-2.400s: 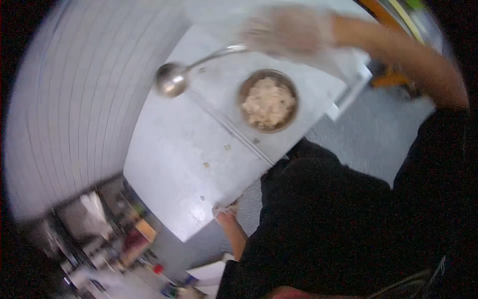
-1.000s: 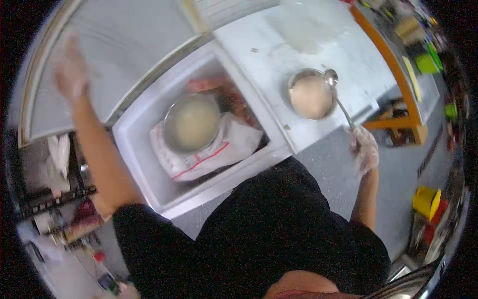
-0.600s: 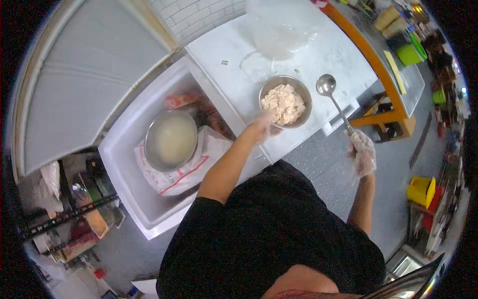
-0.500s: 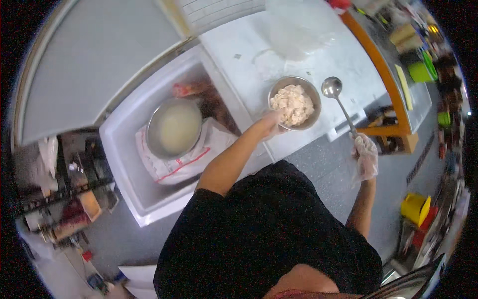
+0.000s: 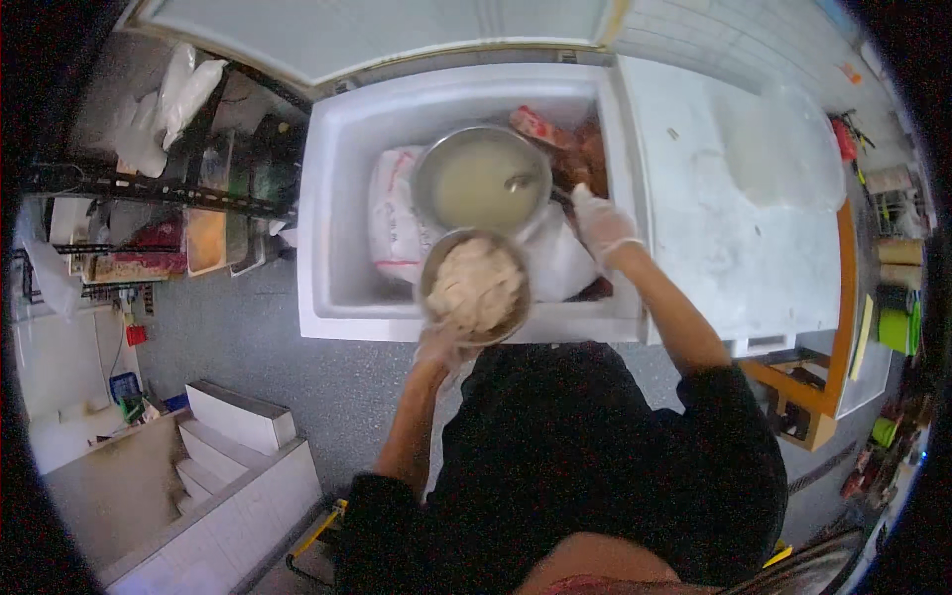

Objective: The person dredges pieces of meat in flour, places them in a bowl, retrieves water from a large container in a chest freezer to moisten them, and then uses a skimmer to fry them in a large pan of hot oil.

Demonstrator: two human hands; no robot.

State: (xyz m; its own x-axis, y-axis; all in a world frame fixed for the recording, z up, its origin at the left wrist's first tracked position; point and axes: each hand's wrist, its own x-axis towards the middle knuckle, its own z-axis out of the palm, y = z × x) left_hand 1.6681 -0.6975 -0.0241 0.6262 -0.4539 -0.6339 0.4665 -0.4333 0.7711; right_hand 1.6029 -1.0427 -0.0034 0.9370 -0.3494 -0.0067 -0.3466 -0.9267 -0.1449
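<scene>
My left hand (image 5: 446, 347), in a clear plastic glove, grips the near rim of a metal bowl (image 5: 523, 315) filled with pale, lumpy pieces of food (image 5: 478, 286). This bowl is held over the near edge of an open white chest freezer (image 5: 372, 319). Inside the freezer stands a larger metal bowl (image 5: 424, 164) of cloudy, pale yellow liquid (image 5: 471, 188). My gloved right hand (image 5: 603, 226) is closed around the handle of a metal ladle (image 5: 519, 182), whose head is in the liquid at the bowl's right side.
White bags with red print (image 5: 392, 213) and red packages (image 5: 543, 127) lie around the large bowl. To the right is a white lid surface (image 5: 734, 258) bearing a clear plastic bag (image 5: 783, 149). Shelving (image 5: 149, 183) stands at the left, above a grey floor (image 5: 238, 332).
My view has turned left toward the freezer. The food bowl has moved from the white surface to over the freezer's near edge, and the ladle has gone into the large bowl.
</scene>
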